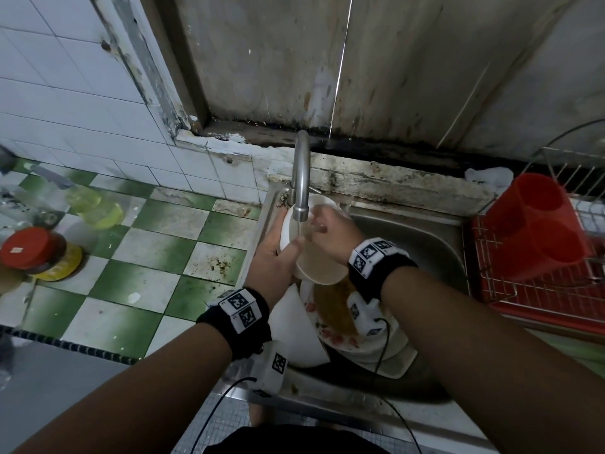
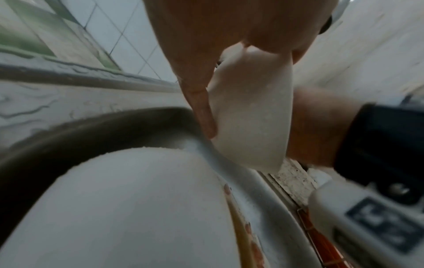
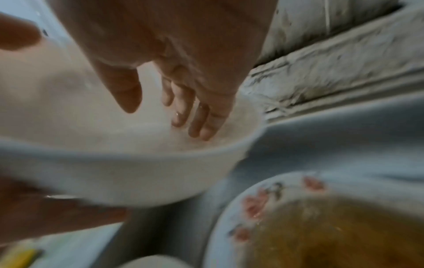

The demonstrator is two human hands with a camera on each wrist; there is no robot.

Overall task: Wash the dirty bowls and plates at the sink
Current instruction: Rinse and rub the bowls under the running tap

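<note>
From the head view, two hands meet under the tap (image 1: 301, 178) at the back left corner of the sink (image 1: 425, 231). The left hand (image 1: 273, 257) grips a white bowl (image 1: 319, 263) by its left side, thumb over the rim. The bowl is tipped and has cloudy water in it. The right hand (image 1: 327, 234) reaches inside the bowl with fingers spread flat. A thin stream of water falls from the tap into the bowl. Below the bowl a stack of dirty dishes fills the front of the sink. On top is a flowered plate (image 1: 334, 326) with brown liquid in it. A big white dish (image 1: 294, 332) leans at the left. I cannot count the ones under them. The right half of the sink is bare steel. To the right a red rack (image 1: 523, 290) holds a red cup holder (image 1: 540, 227) with two round holes. On the green and white counter (image 1: 147, 263) at the left stand a red-lidded jar (image 1: 32, 249) and a yellow bottle (image 1: 91, 201).

From the left wrist view, the left hand (image 2: 229, 45) pinches the bowl (image 2: 252, 117) close to the sink wall. The big white dish (image 2: 126, 208) lies right below.

From the right wrist view, the right hand (image 3: 172, 63) has its straight fingers (image 3: 199, 123) touching the wet inside of the bowl (image 3: 137, 172). The flowered plate (image 3: 263, 199) with brown liquid sits just below the bowl.
</note>
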